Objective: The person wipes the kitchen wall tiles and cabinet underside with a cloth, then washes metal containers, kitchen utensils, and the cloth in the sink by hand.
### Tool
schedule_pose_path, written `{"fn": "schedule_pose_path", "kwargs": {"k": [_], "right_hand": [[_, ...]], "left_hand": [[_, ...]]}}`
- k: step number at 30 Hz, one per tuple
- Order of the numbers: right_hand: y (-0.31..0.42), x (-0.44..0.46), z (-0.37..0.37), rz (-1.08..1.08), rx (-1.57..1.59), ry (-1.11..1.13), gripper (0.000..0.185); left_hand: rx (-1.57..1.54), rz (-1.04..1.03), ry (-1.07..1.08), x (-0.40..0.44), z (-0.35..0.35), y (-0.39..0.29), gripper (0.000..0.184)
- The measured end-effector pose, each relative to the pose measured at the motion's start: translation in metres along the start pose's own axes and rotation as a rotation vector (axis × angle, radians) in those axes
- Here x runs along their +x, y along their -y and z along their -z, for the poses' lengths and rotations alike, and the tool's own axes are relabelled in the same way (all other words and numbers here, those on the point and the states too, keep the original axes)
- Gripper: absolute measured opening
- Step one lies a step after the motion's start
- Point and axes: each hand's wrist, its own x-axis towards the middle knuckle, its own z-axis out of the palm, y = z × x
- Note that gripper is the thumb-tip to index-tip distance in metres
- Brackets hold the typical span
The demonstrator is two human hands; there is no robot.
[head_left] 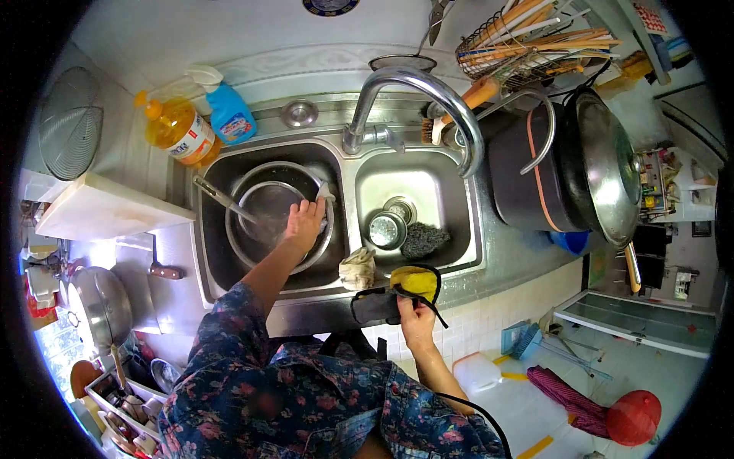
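Observation:
My left hand [304, 223] reaches into the left sink basin, its fingers closed on a pale cloth [329, 193] at the right rim of a round metal bowl [235, 229]. A handled pan or strainer [218, 193] lies across the bowl; its far end is hard to make out. Over the floor, just off the counter's front edge, my right hand [417, 323] grips a yellow and black cloth [417, 283] with dark edging. A crumpled cream cloth [357, 269] hangs on the front of the sink divider.
In the right basin are a metal cup [386, 231] and a dark scrubber [425, 240]. The curved faucet [417, 74] arches above. Soap bottle [183, 134] and blue spray bottle [231, 115] stand behind left; a large black pot [535, 168] stands right. A knife [164, 271] lies left.

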Motion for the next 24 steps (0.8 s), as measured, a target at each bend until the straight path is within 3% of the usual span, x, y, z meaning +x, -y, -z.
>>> {"fn": "schedule_pose_path", "kwargs": {"k": [4, 7, 10, 17, 20, 24], "right_hand": [[0.006, -0.002, -0.002, 0.034, -0.059, -0.007, 0.014], [0.003, -0.003, -0.002, 0.005, -0.02, -0.025, 0.013], [0.007, -0.002, -0.001, 0.024, 0.018, -0.059, 0.012], [0.005, -0.001, 0.005, 0.077, 0.055, -0.068, 0.009], [-0.002, -0.004, 0.009, 0.099, 0.073, -0.076, 0.012], [-0.005, -0.011, 0.019, 0.044, -0.012, -0.069, 0.012]], "left_hand": [[-0.117, 0.056, 0.132, 0.007, -0.007, 0.001, 0.035], [-0.444, 0.188, -0.038, 0.0, 0.026, 0.009, 0.022], [-0.613, 0.101, -0.438, -0.004, 0.067, 0.021, 0.021], [-1.51, 0.128, -0.098, 0.013, 0.146, 0.028, 0.016], [-1.729, 0.058, -0.056, 0.021, 0.169, 0.007, 0.016], [-1.71, 0.016, 0.09, 0.035, 0.15, -0.03, 0.017]]}}
